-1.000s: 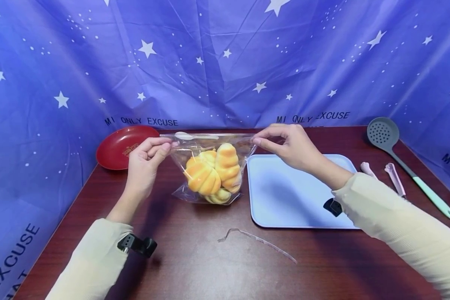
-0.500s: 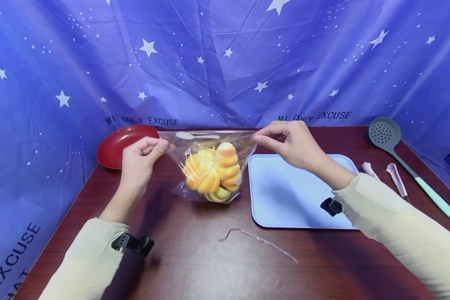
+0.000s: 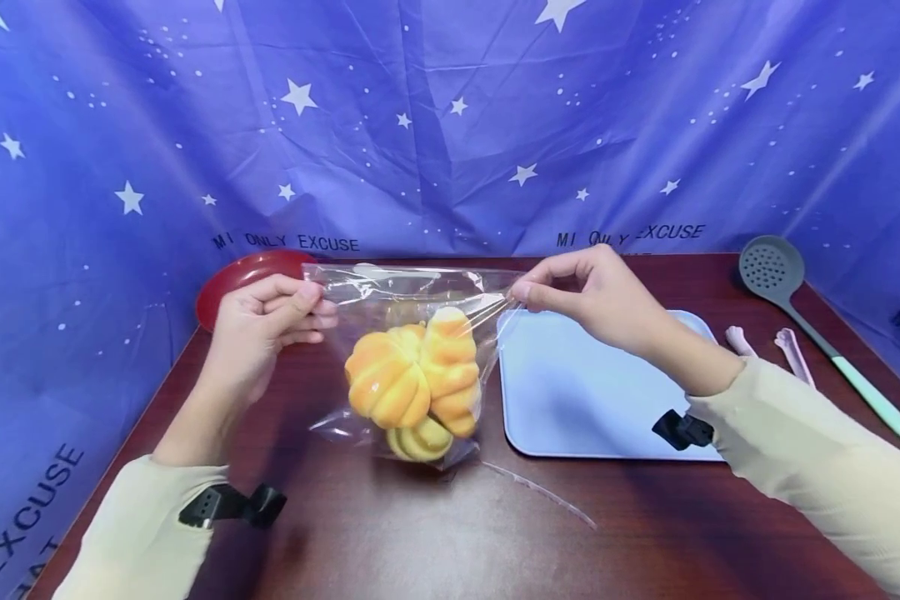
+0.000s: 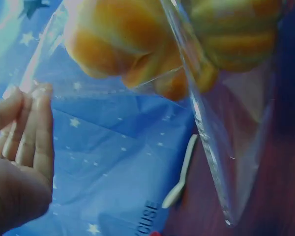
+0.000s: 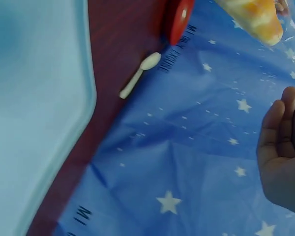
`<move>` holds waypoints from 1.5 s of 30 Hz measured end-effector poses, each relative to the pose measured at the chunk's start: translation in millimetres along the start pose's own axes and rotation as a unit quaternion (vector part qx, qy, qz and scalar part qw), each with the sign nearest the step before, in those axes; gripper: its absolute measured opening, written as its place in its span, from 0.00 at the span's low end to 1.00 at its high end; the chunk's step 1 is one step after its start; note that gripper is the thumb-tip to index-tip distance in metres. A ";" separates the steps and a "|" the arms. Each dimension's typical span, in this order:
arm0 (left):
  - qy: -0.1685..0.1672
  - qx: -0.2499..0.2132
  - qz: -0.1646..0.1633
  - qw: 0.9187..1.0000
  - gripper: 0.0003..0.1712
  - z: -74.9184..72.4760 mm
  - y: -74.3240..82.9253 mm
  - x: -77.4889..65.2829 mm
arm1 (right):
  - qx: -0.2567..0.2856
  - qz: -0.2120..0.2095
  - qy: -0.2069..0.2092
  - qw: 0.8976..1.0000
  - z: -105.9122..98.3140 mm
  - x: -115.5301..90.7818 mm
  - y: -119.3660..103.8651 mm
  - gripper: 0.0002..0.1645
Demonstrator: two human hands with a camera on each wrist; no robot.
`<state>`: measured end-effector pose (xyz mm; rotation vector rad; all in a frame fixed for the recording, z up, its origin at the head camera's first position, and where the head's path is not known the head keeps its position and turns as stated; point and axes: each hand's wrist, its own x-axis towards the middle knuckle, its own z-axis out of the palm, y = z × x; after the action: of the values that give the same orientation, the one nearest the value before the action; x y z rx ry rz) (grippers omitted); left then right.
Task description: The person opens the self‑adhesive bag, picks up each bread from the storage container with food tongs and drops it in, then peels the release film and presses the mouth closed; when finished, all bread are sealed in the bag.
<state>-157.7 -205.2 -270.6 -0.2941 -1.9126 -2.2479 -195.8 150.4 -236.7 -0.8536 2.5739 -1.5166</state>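
A clear plastic bag (image 3: 390, 296) hangs in front of me, stretched between both hands. Inside it are a pumpkin-shaped bun (image 3: 390, 383), a ridged twisted roll (image 3: 450, 371) and a greenish-yellow bun (image 3: 420, 442) at the bottom. My left hand (image 3: 258, 333) pinches the bag's upper left corner between thumb and fingers; the left wrist view shows that pinch, with the other fingers extended. At the upper right side, my right hand (image 3: 607, 300) pinches the film, pulling creases toward its fingertips. The right wrist view shows only part of this hand, at its right edge.
A light blue tray (image 3: 570, 400) lies right of the bag, a red plate (image 3: 243, 279) back left. Behind the bag is a white spoon (image 5: 151, 61). A grey skimmer (image 3: 772, 268) with mint handle and a pink paw-tipped utensil (image 3: 795, 357) lie right. A clear strip (image 3: 543, 490) lies in front.
The bag with the buns has come nearer and lower, now overlapping one end of the clear strip. My left hand has moved left; the right hand has shifted slightly right.
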 end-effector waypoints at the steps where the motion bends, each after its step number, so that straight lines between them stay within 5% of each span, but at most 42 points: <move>1: 0.001 -0.001 -0.025 1.000 0.10 -0.5 -3.1 2.0 | -0.001 0.013 -0.002 1.000 1.8 1.7 3.7 0.10; 6: 0.030 0.006 -0.113 0.993 0.14 -1.2 -20.4 14.4 | 0.005 0.070 0.009 0.997 13.1 18.6 24.8 0.14; 10: 0.051 0.017 -0.131 0.990 0.13 -0.5 -31.2 23.9 | 0.062 0.118 0.034 0.991 22.3 35.1 36.3 0.14; 14: 0.086 0.001 -0.095 0.992 0.15 -0.1 -45.0 31.0 | 0.111 0.126 0.050 0.985 33.1 46.5 47.9 0.16; 23: 0.146 -0.070 0.010 0.987 0.14 -0.8 -66.4 33.4 | 0.125 0.049 0.080 0.988 47.0 49.4 57.9 0.17; 28: 0.130 -0.075 0.047 0.988 0.14 1.3 -63.3 29.0 | 0.140 0.006 0.080 0.987 47.6 46.1 57.3 0.14; 38: 0.042 -0.058 0.138 0.988 0.10 2.5 -35.6 15.2 | 0.143 -0.038 0.066 0.987 33.9 30.0 41.3 0.11; 41: 0.019 -0.049 0.139 0.989 0.10 0.5 -30.0 11.7 | 0.133 -0.036 0.056 0.989 30.0 22.8 35.9 0.11; 45: 0.011 -0.033 0.095 0.995 0.12 -1.4 -30.9 7.1 | 0.138 -0.010 0.032 0.990 30.5 14.0 32.9 0.11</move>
<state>-172.6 -201.8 -298.4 -0.4388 -1.7238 -2.1822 -213.0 131.7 -276.2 -0.8122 2.3224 -1.8776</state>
